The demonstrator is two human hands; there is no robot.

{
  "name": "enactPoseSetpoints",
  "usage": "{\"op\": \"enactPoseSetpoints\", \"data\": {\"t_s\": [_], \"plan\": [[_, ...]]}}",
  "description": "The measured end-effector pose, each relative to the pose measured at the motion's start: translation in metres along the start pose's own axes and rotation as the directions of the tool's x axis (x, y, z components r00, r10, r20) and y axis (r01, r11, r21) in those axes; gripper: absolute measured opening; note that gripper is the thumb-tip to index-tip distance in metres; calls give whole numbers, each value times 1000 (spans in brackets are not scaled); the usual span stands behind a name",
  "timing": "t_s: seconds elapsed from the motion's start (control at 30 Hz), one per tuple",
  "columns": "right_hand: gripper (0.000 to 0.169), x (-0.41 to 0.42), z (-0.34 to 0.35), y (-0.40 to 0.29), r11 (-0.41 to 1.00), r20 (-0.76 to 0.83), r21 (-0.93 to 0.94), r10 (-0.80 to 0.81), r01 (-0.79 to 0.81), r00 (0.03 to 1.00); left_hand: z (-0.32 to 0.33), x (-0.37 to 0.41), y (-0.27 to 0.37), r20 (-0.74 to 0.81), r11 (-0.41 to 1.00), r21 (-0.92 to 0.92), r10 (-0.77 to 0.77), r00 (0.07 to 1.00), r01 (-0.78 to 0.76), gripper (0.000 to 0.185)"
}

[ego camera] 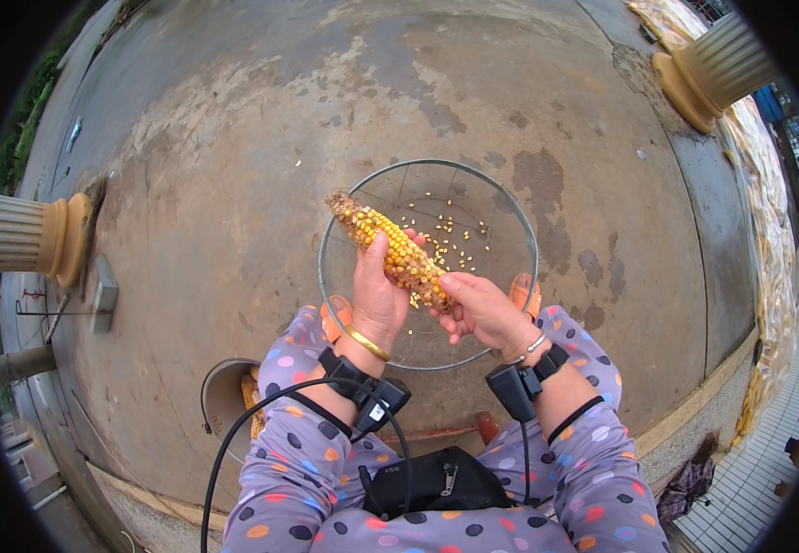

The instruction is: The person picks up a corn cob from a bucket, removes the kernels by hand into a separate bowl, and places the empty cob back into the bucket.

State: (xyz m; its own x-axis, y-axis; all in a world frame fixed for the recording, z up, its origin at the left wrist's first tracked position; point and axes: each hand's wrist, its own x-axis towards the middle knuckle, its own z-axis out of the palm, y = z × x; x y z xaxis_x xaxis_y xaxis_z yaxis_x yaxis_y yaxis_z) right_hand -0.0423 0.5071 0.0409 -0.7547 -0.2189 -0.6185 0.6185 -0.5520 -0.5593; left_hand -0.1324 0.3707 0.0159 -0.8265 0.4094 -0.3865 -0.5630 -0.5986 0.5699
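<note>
An ear of corn (pixel 396 254) is held slantwise above the floor, with yellow kernels along its middle and bare, pitted patches toward both ends. My left hand (pixel 380 297) wraps around its middle, thumb on top. At the lower right end, my right hand (pixel 486 311) grips the cob with the thumb pressed on it and the fingers curled beneath. Below both hands is a round metal hoop (pixel 533 238) with thin wires across it. Loose corn kernels (pixel 444 242) lie scattered within the hoop, mostly right of the cob.
A bucket (pixel 214 397) holding ears of corn stands at my left, partly hidden by my sleeve. Sandaled feet (pixel 524 294) flank the hoop. Fluted columns (pixel 19 233) rise at both sides. Plastic sheeting (pixel 762 186) runs along the right; a folded umbrella (pixel 690 487) lies lower right.
</note>
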Motion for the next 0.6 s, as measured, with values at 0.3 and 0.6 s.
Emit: {"op": "enactPoseSetpoints", "data": {"t_s": [0.3, 0.6], "plan": [[31, 13, -2, 17, 992, -74, -29, -125, 123, 989, -1, 0, -6, -12, 996, 49, 72, 997, -71, 36], [36, 9, 2, 12, 962, -210, -246, -174, 120, 962, -7, 3, -7, -93, 993, 82, 91, 992, -83, 32]]}}
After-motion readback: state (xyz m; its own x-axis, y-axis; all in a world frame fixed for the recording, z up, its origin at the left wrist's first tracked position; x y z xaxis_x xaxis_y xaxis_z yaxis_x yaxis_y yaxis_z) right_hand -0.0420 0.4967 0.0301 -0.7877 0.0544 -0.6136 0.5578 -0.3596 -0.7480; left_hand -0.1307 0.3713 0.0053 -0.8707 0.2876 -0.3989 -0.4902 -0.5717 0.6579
